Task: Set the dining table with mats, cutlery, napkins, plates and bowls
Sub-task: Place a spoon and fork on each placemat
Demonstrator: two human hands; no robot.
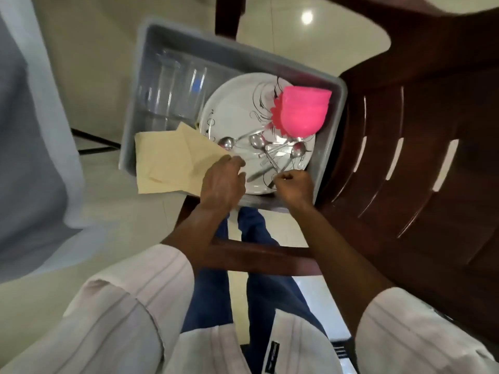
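We look straight down on a grey tub [132, 103] that sits over a dark brown frame [256, 255], with a brown slatted chair [405, 157] just beside it on the right and a pale blue-grey cloth [32, 130] hanging at the left edge of the scene. Inside the tub, clear glasses [172, 87] lie in the far left part. A white plate [232, 114] with a black swirl pattern fills the middle and right. A stack of pink bowls [302, 112] lies tipped on its side on the far right edge of the plate. The cutlery [270, 155] lies in a loose, crossed heap on the near half of the plate; we make out three spoon bowls, one at the left [226, 143], one in the middle [256, 140] and one at the right [298, 149]. Cream napkins [164, 160] lie at the near left, overlapping the plate's left edge and drooping over the tub's near rim. Our left hand [222, 182] reaches over the near rim with its fingers bent down onto the plate, right where the napkins meet the cutlery; we cannot tell whether it grips anything. Our right hand [293, 184] is over the near right of the plate, its fingers curled tight around the near ends of cutlery handles. White striped sleeves [135, 306] cover both forearms part way, and blue trousers [213, 279] show below, above a glossy cream floor [89, 63].
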